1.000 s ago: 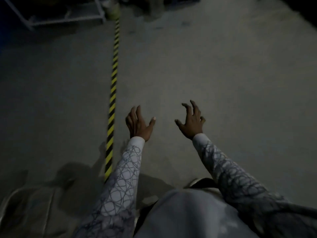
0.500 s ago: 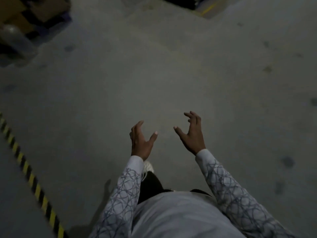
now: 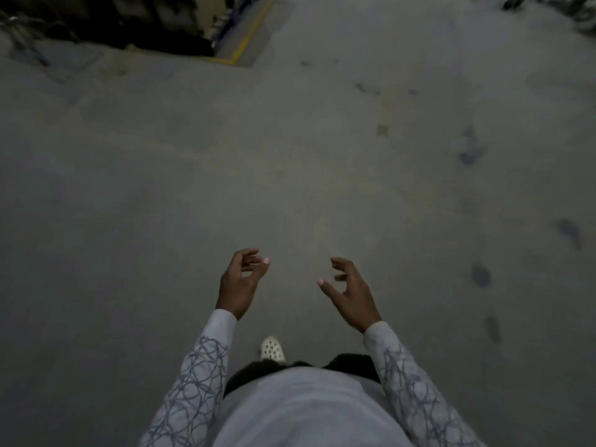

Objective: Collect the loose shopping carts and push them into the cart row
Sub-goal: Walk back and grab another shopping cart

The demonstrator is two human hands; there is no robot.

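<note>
Both hands hover empty above the grey concrete floor [image 3: 290,156]. The left hand [image 3: 240,282] has loosely curled fingers, and the right hand [image 3: 353,296] is relaxed and half-spread. Dark clutter [image 3: 135,27] lies blurred at far left, beside a yellow line [image 3: 248,37]. I cannot tell whether any of it is a shopping cart.

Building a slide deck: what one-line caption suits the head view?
Left hand and right hand held out empty, fingers loosely curled, above a stained concrete floor, one shoe below.
</note>
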